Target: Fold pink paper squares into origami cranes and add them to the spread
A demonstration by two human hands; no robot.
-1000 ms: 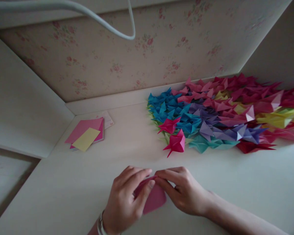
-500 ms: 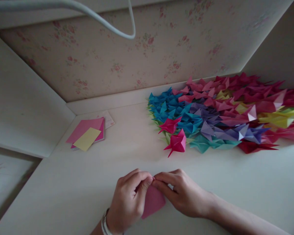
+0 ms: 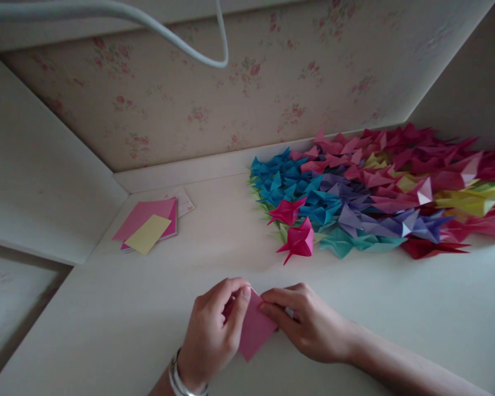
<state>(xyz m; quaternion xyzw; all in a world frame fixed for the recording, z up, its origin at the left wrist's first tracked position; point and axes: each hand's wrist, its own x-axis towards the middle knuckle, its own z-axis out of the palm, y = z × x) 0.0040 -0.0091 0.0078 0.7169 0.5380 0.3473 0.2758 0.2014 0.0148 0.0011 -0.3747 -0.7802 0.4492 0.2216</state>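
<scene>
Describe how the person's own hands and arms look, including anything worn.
Both hands are ungloved: the left hand has a shiny, silvery bracelet around its wrist, while the right hand and the right forearm are bare. No sleeve or ring shows on either side.

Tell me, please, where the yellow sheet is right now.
The yellow sheet lies left in the head view, overlapping the pink papers, beyond the left hand.
</scene>
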